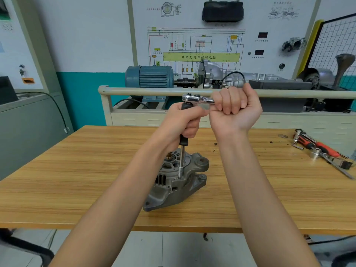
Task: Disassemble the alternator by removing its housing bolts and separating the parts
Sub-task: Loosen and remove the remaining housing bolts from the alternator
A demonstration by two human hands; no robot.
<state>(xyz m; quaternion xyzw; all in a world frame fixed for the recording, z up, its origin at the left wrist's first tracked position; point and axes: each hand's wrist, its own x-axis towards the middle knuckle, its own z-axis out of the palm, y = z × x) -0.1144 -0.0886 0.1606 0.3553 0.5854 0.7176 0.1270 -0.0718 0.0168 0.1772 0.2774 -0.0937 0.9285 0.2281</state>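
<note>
The right hand [234, 108] wraps the ratchet [196, 98] so that its handle is hidden past the chrome head. The left hand [185, 121] covers the middle of the black grip below it. The left forearm hides the near left side of the alternator [176, 182] — the bolt under the socket is too small to tell. At the right edge, the tools [319, 149] run partly out of frame. Small print on the wall diagram [194, 53], upper centre, is unreadable — too blurred.
</note>
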